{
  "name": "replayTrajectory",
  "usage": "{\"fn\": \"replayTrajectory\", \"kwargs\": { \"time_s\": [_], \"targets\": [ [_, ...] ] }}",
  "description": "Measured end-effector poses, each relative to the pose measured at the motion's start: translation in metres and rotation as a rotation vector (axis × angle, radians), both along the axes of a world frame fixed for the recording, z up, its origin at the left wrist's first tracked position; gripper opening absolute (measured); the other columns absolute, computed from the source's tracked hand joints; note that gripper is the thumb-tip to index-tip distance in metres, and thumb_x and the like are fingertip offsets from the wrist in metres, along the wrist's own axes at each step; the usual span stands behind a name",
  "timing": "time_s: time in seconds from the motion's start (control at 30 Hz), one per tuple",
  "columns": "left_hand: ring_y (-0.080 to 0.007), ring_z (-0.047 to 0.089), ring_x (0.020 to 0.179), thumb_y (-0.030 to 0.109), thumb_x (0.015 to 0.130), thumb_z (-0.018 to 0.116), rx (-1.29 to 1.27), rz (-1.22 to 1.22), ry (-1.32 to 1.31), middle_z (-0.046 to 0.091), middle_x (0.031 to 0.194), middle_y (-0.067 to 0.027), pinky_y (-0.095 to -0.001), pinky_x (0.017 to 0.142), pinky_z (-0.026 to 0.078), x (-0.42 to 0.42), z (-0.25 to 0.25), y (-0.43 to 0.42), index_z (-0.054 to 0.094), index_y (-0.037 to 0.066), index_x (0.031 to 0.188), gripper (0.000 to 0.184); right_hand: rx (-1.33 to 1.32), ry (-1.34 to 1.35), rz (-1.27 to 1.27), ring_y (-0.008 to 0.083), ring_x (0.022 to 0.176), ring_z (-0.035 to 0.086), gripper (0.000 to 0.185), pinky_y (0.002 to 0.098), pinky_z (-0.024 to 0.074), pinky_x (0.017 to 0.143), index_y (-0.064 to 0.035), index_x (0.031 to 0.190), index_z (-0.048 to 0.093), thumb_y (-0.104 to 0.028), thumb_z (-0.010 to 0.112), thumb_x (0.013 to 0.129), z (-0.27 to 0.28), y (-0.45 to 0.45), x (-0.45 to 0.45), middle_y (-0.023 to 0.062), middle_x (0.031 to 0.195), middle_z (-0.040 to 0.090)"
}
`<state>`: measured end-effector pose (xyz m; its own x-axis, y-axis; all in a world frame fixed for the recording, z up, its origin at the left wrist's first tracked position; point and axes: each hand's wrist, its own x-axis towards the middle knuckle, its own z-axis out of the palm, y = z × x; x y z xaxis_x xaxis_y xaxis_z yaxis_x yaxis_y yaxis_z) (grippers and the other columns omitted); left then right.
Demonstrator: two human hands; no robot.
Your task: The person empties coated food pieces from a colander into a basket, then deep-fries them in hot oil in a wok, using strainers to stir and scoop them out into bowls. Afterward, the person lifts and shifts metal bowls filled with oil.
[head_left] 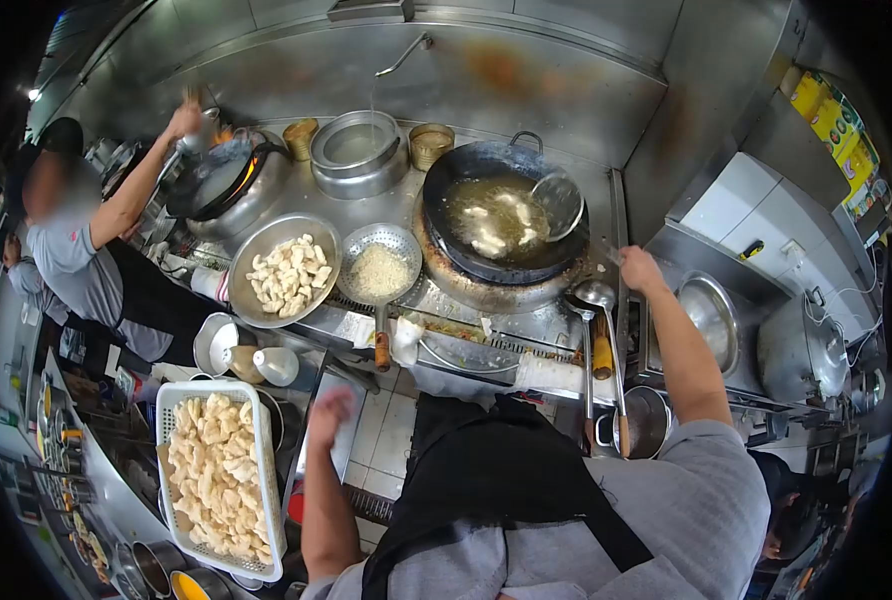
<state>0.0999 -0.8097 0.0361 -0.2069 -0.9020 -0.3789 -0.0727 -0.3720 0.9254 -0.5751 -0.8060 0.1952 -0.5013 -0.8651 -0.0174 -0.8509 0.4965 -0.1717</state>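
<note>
My right hand [641, 270] is closed around the handle of a round metal skimmer [558, 203]. Its bowl rests over the right side of a black wok [441, 190]. Pale battered pieces [488, 238] float in the bubbling oil [466, 205]. My left hand [333, 415] is raised and smeared by motion, so its fingers are unclear; nothing shows in it. Just left of it stands a white plastic basket [166, 450] heaped with battered pieces [218, 470]. Ahead of that hand are a metal bowl [328, 232] of pale pieces [289, 277] and a perforated strainer [382, 318] holding white grains [378, 270].
Two ladles [596, 293] lean at the stove's right front. A pot [649, 420] sits below them, and a wide basin [708, 322] is farther right. A co-worker [96, 240] works at another wok [211, 180] on the left. Squeeze bottles [278, 366] stand behind the basket.
</note>
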Motion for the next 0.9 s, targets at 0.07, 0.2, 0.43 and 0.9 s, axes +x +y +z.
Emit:
{"fn": "replayTrajectory", "kwargs": {
  "time_s": [0.07, 0.2, 0.43, 0.9],
  "targets": [
    [-0.0129, 0.061, 0.08, -0.003, 0.08, 0.042, -0.223, 0.039, 0.003, 0.065, 0.095, -0.0029, -0.0244, 0.065, 0.047, -0.023, 0.063, -0.061, 0.061, 0.005, 0.11, 0.036, 0.003, -0.04, 0.059, 0.0376, 0.105, 0.058, 0.031, 0.0437, 0.0469, 0.091, -0.0101, 0.114, 0.062, -0.017, 0.051, 0.086, -0.006, 0.008, -0.002, 0.0205, 0.109, 0.063],
    [-0.0152, 0.062, 0.087, -0.002, 0.082, 0.043, -0.321, 0.056, 0.015, 0.064, 0.108, -0.0068, -0.025, 0.072, 0.048, -0.067, 0.183, -0.119, 0.056, 0.002, 0.121, 0.042, 0.042, -0.284, 0.068, 0.0379, 0.106, 0.057, 0.027, 0.041, 0.0447, 0.093, -0.0052, 0.109, 0.064, -0.016, 0.052, 0.087, -0.004, 0.0, 0.019, 0.0217, 0.109, 0.062],
    [-0.0139, 0.063, 0.086, -0.003, 0.082, 0.046, -0.345, -0.025, 0.006, 0.064, 0.107, -0.0062, -0.0255, 0.075, 0.049, -0.086, 0.22, -0.139, 0.057, 0.007, 0.122, 0.043, -0.004, -0.9, -0.082, 0.0165, 0.043, 0.043, 0.017, 0.0335, 0.0298, 0.037, -0.006, 0.095, 0.059, -0.014, 0.044, 0.093, -0.06, -0.074, 0.019, 0.0083, 0.063, 0.052],
    [-0.0155, 0.063, 0.088, 0.0, 0.079, 0.046, -0.364, 0.167, -0.123, 0.063, 0.11, -0.0096, -0.0257, 0.072, 0.049, -0.041, 0.229, -0.125, 0.052, 0.006, 0.127, 0.049, -0.141, -1.315, -0.059, 0.0086, 0.039, 0.033, 0.018, 0.0283, 0.0211, 0.034, -0.0098, 0.077, 0.051, -0.013, 0.043, 0.093, -0.055, -0.061, 0.093, -0.0016, 0.054, 0.039]
  ]
}}
